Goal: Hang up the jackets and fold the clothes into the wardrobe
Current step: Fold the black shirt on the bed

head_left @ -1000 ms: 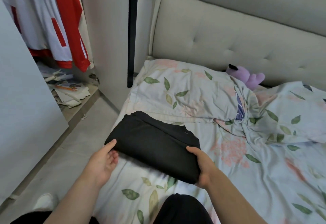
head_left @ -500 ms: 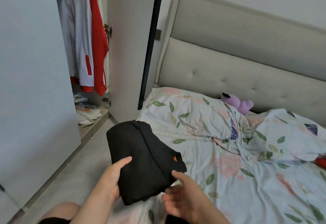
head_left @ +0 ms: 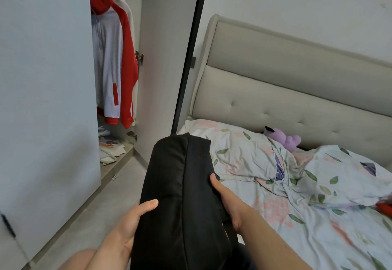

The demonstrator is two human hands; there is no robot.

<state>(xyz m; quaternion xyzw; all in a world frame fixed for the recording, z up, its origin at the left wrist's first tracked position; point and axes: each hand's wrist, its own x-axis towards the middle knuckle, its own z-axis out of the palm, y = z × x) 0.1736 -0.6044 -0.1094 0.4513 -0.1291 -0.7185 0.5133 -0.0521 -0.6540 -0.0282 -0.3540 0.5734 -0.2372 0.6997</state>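
Observation:
A folded black garment (head_left: 180, 189) is lifted off the bed, held upright between both hands in front of me. My left hand (head_left: 131, 221) grips its left side, thumb on top. On the other side my right hand (head_left: 228, 201) holds the edge with its fingers tucked beneath the fabric. The open wardrobe (head_left: 118, 78) stands ahead on the left. A red and white jacket (head_left: 115, 61) hangs inside it.
Two wardrobe doors stand open: a pale one (head_left: 46, 91) at left and one with a black edge (head_left: 169, 57) beside the bed. Loose papers (head_left: 110, 148) lie on the wardrobe floor. The bed (head_left: 318, 216) carries a floral quilt, pillow and purple plush toy (head_left: 284, 139).
The black garment went from lying flat on the bed to being lifted and turned upright in both hands. The view has risen and swung towards the wardrobe.

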